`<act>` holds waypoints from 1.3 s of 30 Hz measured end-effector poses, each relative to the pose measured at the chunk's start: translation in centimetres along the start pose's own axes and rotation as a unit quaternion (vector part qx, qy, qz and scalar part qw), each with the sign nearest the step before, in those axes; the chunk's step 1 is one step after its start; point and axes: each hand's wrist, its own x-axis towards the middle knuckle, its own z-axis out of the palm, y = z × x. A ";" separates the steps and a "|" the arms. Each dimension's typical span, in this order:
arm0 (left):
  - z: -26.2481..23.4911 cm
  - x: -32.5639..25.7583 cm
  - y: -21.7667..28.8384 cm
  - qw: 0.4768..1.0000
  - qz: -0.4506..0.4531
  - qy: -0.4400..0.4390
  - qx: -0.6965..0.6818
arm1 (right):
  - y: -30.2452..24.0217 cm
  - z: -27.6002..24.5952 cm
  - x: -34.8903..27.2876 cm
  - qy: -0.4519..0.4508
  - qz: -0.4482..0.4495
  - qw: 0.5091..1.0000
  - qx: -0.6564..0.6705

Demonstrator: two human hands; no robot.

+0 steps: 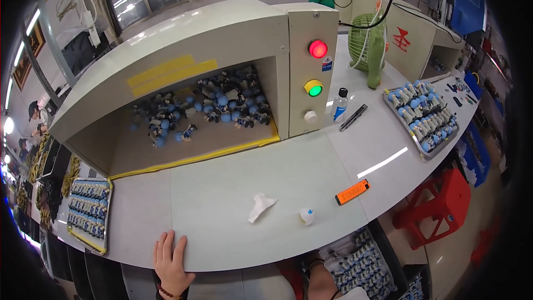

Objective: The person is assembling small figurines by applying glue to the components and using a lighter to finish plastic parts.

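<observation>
Pale grey-white, the tabletop (222, 169) spreads across the middle of the frame. At its near edge, lower left of centre, the left hand (172, 266) rests palm down, fingers straight, its grip slack and holding nothing. The right forearm (322, 283) enters at the lower edge, right of centre; its hand is hidden beneath the tabletop's edge, so whether that grip holds anything I cannot tell. Beside this forearm, at the lower right, a black bin (392, 251) carries rows of small blue-and-grey figures (361, 266).

On the tabletop, right of the left hand, lie a crumpled white tissue (261, 208), a small white bottle (306, 216) and an orange box (352, 192). A metal tray (108, 216) of figures sits at the left, another tray (408, 133) at the right. Upper centre, a cream machine (222, 33) has loose figures piled inside its mouth, and its red light (317, 49) and green light (314, 88) glow. A red stool (438, 205) stands at the right.
</observation>
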 end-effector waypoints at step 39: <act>-0.9 -1.0 0.6 1.000 0.020 0.001 -0.014 | 12.7 1.6 -4.1 -0.050 -0.002 0.999 -0.006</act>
